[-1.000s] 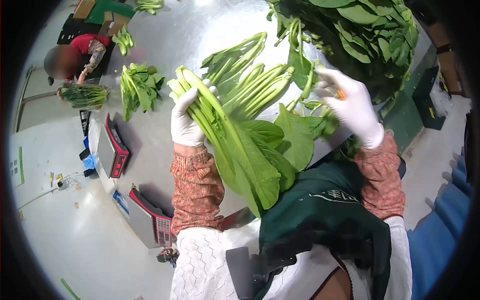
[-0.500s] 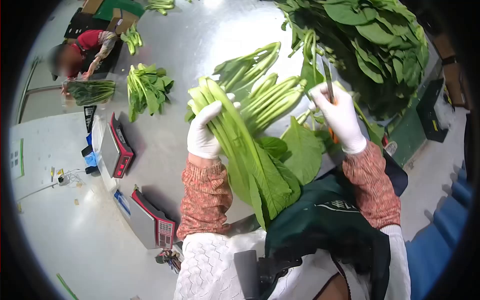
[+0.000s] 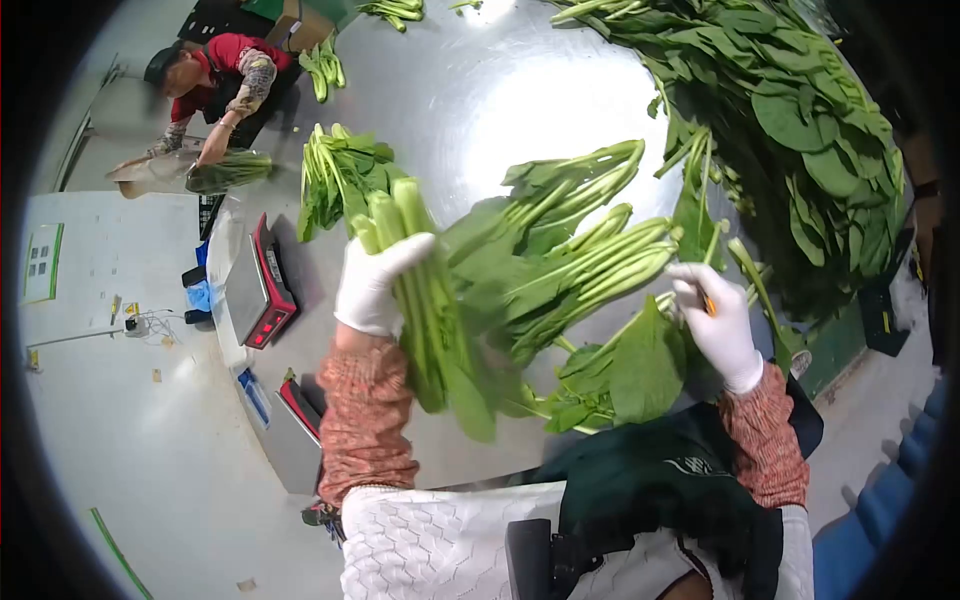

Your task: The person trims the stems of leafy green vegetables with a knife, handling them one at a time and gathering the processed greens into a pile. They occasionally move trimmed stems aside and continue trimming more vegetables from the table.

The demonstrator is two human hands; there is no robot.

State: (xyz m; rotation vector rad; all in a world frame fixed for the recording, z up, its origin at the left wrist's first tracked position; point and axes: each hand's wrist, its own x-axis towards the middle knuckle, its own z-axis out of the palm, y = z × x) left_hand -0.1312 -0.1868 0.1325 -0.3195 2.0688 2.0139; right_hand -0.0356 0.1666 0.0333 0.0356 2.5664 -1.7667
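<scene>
Clasps greens (image 3: 432, 330) in the left hand (image 3: 372, 288) — curls the right hand (image 3: 718, 328) round an orange tool (image 3: 709, 303), near loose leaves (image 3: 645, 368).

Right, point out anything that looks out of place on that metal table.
Loose leaves lie splayed beside the right hand, toward the person's apron. They look untidy, perhaps discards, against the nearby bunch, whose stems roughly line up. Nothing else clearly stands out.
</scene>
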